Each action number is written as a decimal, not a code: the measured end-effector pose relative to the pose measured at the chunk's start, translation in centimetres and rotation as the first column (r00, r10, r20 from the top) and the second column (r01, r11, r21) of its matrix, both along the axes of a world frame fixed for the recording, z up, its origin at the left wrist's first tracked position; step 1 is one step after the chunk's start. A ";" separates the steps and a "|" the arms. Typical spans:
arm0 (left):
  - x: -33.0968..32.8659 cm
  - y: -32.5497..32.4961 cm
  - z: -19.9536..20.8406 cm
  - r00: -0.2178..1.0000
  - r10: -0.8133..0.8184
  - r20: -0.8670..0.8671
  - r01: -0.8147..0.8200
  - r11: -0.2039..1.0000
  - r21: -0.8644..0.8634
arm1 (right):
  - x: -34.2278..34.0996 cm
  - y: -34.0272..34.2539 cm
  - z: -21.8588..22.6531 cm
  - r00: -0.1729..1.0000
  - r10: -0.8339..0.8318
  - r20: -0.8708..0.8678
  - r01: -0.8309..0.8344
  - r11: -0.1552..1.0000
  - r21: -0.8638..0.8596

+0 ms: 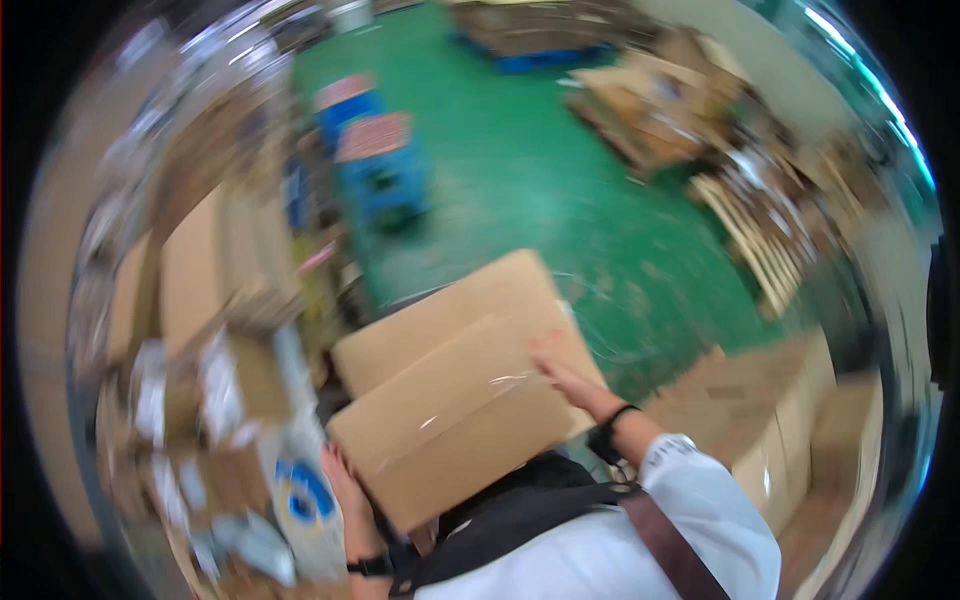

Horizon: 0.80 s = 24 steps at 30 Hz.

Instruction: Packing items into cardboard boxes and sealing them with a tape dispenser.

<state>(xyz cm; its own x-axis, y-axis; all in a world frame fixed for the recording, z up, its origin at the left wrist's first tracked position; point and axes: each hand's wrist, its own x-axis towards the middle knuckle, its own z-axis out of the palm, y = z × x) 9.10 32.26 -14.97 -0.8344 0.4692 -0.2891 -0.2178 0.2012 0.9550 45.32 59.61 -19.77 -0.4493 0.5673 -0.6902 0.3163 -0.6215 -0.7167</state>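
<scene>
Beside white sleeve (710, 490), before dark garment (515, 520), seemingly steadies taped carton (450, 430) with left hand (347, 490) at left edge, right hand (572, 380) toward right side, with fingers' grip too blurred to tell, and next calls for even support.

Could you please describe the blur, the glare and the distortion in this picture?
Head view: blur softens most of the scene, including the right hand; head view: fisheye bending is strong toward the dark rim; head view: small white glints lie on the brown cardboard box, and the bluish-white strip at upper right looks overexposed.
</scene>
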 end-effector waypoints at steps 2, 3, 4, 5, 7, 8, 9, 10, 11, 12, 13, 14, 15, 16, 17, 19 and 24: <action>1.1 2.0 2.2 0.749 -0.437 0.499 0.251 0.883 0.396 | 7.9 -5.5 -0.3 0.975 -0.223 0.021 0.222 0.975 0.033; 2.1 4.0 4.3 0.771 -0.404 0.493 0.250 0.903 0.350 | 0.6 -2.5 0.3 0.955 -0.298 0.005 0.298 0.953 0.050; 1.1 5.0 4.7 0.603 -0.617 0.506 0.329 0.770 0.547 | -0.4 -2.0 1.0 0.933 -0.360 -0.014 0.360 0.931 0.062; 0.3 4.3 4.8 0.453 -0.748 0.485 0.307 0.642 0.703 | -1.6 -2.1 1.3 0.933 -0.359 -0.040 0.361 0.931 0.056; 0.1 7.4 2.5 0.312 -0.789 0.530 0.378 0.615 0.692 | -2.7 -2.5 0.6 0.930 -0.360 -0.070 0.362 0.932 0.029; 0.0 8.6 2.5 0.271 -0.801 0.535 0.410 0.598 0.688 | -3.3 -3.1 0.8 0.936 -0.333 -0.108 0.338 0.941 0.025; 1.5 8.3 1.5 0.257 -0.797 0.546 0.418 0.601 0.681 | -1.8 -5.6 1.2 0.951 -0.273 -0.143 0.278 0.961 0.017; 1.5 9.1 1.2 0.222 -0.804 0.552 0.435 0.588 0.682 | -1.4 -5.9 2.0 0.957 -0.231 -0.174 0.239 0.971 0.022; 1.4 9.8 0.8 0.192 -0.807 0.558 0.450 0.578 0.681 | -1.0 -7.6 1.4 0.935 -0.297 -0.195 0.298 0.954 -0.025; 1.7 10.3 0.7 0.181 -0.808 0.560 0.460 0.573 0.678 | -0.2 -10.0 0.3 0.912 -0.344 -0.224 0.336 0.939 -0.072; 2.1 10.9 0.5 0.168 -0.811 0.560 0.471 0.565 0.677 | 0.2 -12.7 -1.5 0.869 -0.432 -0.241 0.432 0.900 -0.054; 2.1 11.4 0.3 0.165 -0.811 0.561 0.481 0.563 0.672 | 0.4 -14.5 -2.8 0.820 -0.508 -0.263 0.516 0.855 -0.043; 2.2 11.4 0.2 0.168 -0.806 0.567 0.489 0.568 0.662 | 0.8 -15.1 -1.7 0.819 -0.508 -0.266 0.514 0.856 -0.051; 2.2 11.5 0.1 0.170 -0.801 0.573 0.496 0.573 0.653 | 1.0 -15.5 -0.3 0.738 -0.663 -0.127 0.624 0.742 -0.245; 2.7 12.1 -0.2 0.139 -0.801 0.582 0.511 0.561 0.651 | 1.5 -16.3 0.8 0.615 -0.787 0.054 0.737 0.549 -0.395; 4.2 13.3 -0.9 0.067 -0.799 0.598 0.541 0.533 0.651 | 1.9 -19.5 -7.2 0.662 -0.749 0.016 0.663 0.575 -0.480; 7.9 16.2 -3.4 -0.053 -0.778 0.626 0.603 0.475 0.641 | 0.6 -17.8 -7.0 0.740 -0.667 0.084 0.631 0.645 -0.430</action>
